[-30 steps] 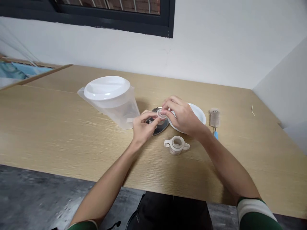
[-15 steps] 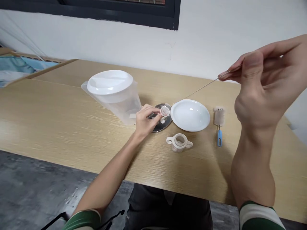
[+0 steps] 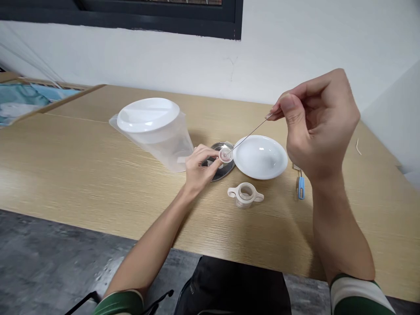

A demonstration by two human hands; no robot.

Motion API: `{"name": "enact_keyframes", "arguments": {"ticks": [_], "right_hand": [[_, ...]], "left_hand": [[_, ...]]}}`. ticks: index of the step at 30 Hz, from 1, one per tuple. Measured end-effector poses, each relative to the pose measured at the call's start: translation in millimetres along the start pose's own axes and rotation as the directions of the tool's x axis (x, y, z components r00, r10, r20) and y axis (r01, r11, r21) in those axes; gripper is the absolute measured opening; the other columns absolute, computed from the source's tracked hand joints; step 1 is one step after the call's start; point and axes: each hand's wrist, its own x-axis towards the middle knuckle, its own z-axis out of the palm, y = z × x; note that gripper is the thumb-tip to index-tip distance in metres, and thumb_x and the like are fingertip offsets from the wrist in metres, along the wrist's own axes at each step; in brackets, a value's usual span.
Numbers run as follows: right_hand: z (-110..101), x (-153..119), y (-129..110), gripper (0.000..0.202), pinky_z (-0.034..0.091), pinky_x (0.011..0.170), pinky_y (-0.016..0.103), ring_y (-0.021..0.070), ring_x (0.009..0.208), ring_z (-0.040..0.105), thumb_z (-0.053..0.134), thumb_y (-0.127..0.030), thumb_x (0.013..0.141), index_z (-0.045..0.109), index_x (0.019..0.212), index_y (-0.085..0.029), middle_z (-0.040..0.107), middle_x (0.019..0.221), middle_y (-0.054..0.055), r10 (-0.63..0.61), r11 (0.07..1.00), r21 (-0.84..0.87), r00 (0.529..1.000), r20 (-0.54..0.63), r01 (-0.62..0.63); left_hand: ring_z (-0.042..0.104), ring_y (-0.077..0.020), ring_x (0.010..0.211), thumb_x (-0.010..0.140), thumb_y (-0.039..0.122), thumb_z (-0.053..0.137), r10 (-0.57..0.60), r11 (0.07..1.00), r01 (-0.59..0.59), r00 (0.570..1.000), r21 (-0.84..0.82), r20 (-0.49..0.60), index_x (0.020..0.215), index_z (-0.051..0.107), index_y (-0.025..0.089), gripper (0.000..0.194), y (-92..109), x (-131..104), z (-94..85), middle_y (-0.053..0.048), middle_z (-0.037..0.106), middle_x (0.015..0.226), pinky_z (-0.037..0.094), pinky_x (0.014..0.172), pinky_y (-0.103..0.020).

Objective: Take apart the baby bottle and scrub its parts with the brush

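My left hand (image 3: 201, 168) pinches a small clear round piece, like a cap or teat (image 3: 225, 155), above a metal plate (image 3: 219, 176). Between the thumb and fingertips of my right hand (image 3: 323, 127) is a thin wire-like stick (image 3: 250, 134), slanting down to the left. Its lower tip meets the opening of the round piece; how far it goes in I cannot tell. A white bowl (image 3: 260, 157) lies just right of that piece. Nearer to me, a small clear cup with two beige handles (image 3: 245, 194) stands upright.
Left of my left hand stands a clear pitcher with a white lid (image 3: 149, 114). A blue-handled brush (image 3: 301, 188) lies beside my right forearm, its head mostly hidden. A small white strip (image 3: 358, 147) lies at the right. Behind the table (image 3: 82, 166) rises a white wall.
My right hand has moved left and down, bringing the wire-like stick's tip to the round piece. It now covers most of the blue-handled brush's head. My left hand has stayed in place.
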Motion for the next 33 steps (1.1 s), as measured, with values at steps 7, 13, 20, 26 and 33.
{"name": "enact_keyframes", "arguments": {"ticks": [7, 13, 20, 26, 33], "right_hand": [[12, -7, -2, 0.014, 0.061, 0.073, 0.031, 0.0133, 0.077, 0.068, 0.059, -0.018, 0.099, 0.055, 0.087, -0.024, 0.06, 0.081, -0.001, -0.038, 0.992, 0.127, 0.993, 0.114, 0.023], [32, -22, 14, 0.01, 0.058, 0.079, 0.032, 0.0151, 0.083, 0.067, 0.055, -0.026, 0.101, 0.057, 0.091, -0.025, 0.067, 0.087, 0.0, 0.049, 0.998, 0.017, 0.93, 0.364, -0.06], [55, -33, 40, 0.017, 0.055, 0.08, 0.034, 0.0171, 0.082, 0.064, 0.061, -0.03, 0.097, 0.055, 0.082, -0.024, 0.068, 0.086, 0.002, 0.004, 1.0, -0.001, 0.884, 0.467, -0.004], [31, -19, 26, 0.021, 0.06, 0.078, 0.032, 0.0144, 0.082, 0.07, 0.055, -0.045, 0.102, 0.056, 0.096, -0.025, 0.07, 0.086, -0.001, 0.104, 0.989, 0.071, 0.957, 0.272, -0.128], [-5, 8, 13, 0.018, 0.063, 0.07, 0.032, 0.0153, 0.072, 0.07, 0.069, -0.032, 0.096, 0.053, 0.089, -0.026, 0.061, 0.08, -0.001, -0.011, 0.994, 0.11, 0.999, -0.035, 0.015]], "left_hand": [[0.061, -0.0163, 0.068, 0.085, 0.034, 0.08, -0.003, 0.998, 0.002, 1.0, 0.061, 0.016, 0.081, 0.077, 0.023, 0.012, 1, -2, -0.3, -0.002, 0.073, 0.072, 0.05, 0.068, -0.033], [0.061, -0.0155, 0.069, 0.084, 0.033, 0.08, -0.059, 0.997, 0.06, 0.997, 0.045, -0.042, 0.082, 0.077, 0.023, 0.011, 2, -3, -0.1, -0.001, 0.071, 0.073, 0.05, 0.068, -0.032], [0.059, -0.0143, 0.068, 0.082, 0.029, 0.081, -0.091, 0.995, 0.093, 0.993, 0.021, -0.068, 0.083, 0.076, 0.024, 0.007, 2, -2, -2.7, 0.001, 0.069, 0.073, 0.048, 0.067, -0.03], [0.06, -0.015, 0.068, 0.083, 0.027, 0.079, -0.093, 0.991, 0.093, 0.996, 0.096, -0.007, 0.082, 0.075, 0.022, 0.007, 2, 2, -4.3, 0.001, 0.07, 0.073, 0.049, 0.071, -0.031], [0.06, -0.0178, 0.071, 0.084, 0.028, 0.079, 0.015, 0.986, -0.023, 0.999, 0.164, 0.049, 0.081, 0.075, 0.023, 0.007, -4, 1, -1.4, -0.001, 0.072, 0.073, 0.047, 0.074, -0.034]]}}
